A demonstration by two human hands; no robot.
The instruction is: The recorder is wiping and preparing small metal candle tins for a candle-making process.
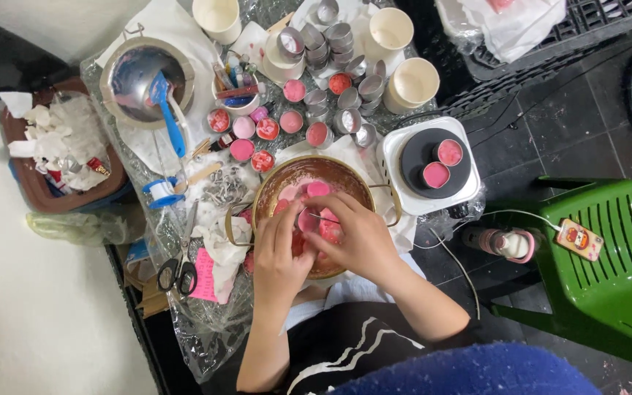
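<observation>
In the head view, both hands meet over a brass bowl (268,192) in the middle of the frame. The left hand (278,252) and the right hand (356,238) pinch one small pink tin (307,219) between their fingertips, just above the bowl. More pink tins (292,91) sit on the table (206,350) above it. Two more rest on a white hot plate (396,146) to the right. The tin could tip and spill pink wax if a finger slips. Black scissors (177,274) lie at lower left.
</observation>
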